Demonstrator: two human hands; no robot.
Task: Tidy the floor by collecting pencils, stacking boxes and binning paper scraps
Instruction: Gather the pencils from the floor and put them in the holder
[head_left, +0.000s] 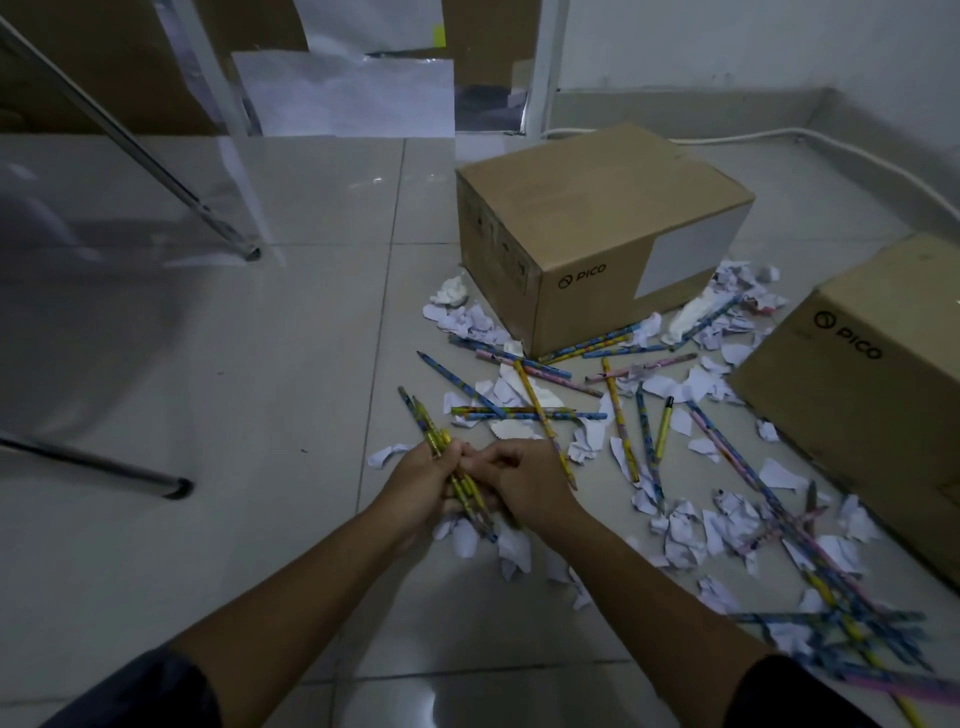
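Above floor | both arms outstretched | left hand (418, 486), right hand (524, 483): fingers gripping pencil bundle (445, 457)

Both forearms reach forward from dark sleeves and meet at the middle. The left hand (421, 483) has its fingers curled round a bundle of pencils (452, 467) that juts out past its knuckles. The right hand (524, 483) is pressed against it, back up, fingers bent onto the same bundle
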